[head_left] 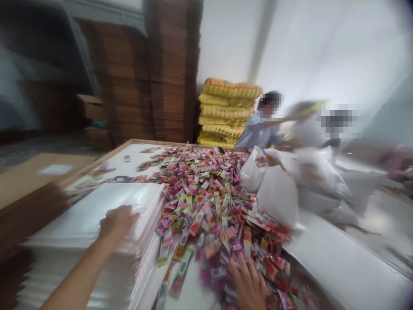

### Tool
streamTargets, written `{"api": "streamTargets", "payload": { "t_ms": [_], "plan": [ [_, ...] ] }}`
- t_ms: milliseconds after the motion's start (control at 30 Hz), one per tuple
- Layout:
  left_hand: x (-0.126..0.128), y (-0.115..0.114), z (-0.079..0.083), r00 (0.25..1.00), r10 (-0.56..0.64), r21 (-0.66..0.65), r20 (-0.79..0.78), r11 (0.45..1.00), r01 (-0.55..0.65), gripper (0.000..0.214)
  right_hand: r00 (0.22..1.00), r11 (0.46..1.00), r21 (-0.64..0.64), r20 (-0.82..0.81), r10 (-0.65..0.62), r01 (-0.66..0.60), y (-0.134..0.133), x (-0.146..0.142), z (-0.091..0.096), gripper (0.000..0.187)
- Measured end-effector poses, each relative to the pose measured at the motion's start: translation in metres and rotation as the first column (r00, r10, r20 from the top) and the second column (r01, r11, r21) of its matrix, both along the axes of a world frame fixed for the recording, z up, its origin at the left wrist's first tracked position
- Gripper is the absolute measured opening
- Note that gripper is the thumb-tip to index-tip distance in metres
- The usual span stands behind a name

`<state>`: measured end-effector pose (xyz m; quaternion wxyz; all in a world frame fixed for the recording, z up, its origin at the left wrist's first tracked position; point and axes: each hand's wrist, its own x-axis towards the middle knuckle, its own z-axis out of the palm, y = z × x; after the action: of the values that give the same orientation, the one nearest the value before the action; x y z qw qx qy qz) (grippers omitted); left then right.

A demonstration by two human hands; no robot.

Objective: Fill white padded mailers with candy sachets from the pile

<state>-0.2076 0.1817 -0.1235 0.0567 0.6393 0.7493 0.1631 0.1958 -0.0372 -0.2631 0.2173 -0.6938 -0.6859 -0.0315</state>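
Observation:
My left hand (118,220) rests on top of a tall stack of white plastic bags (80,224) at the left; its fingers curl down over the far side, and motion blur hides whether they grip a sheet. My right hand (248,282) lies open, fingers spread, on a big heap of small colourful sachets (206,193) covering the white table (338,262).
White sacks (280,189) sit at the heap's right. Two other people (261,129) work at the far end of the table. Behind them lie stacked yellow sacks (226,112) and tall piles of brown cardboard (151,73). Flat cardboard (26,185) lies at left.

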Motion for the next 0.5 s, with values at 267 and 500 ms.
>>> {"api": "streamTargets", "payload": {
  "t_ms": [267,500],
  "plan": [
    [0.014,0.004,-0.058,0.893,0.032,-0.068,-0.45,0.995,-0.07,0.075,0.952,0.995,-0.087,0.295,0.076,-0.052,0.228,-0.006,0.063,0.125],
    [-0.002,0.014,-0.053,0.936,-0.022,-0.093,-0.353,0.996,-0.012,0.059,0.99,0.94,-0.336,0.102,0.096,-0.057,0.32,0.032,0.06,0.129]
  ]
}}
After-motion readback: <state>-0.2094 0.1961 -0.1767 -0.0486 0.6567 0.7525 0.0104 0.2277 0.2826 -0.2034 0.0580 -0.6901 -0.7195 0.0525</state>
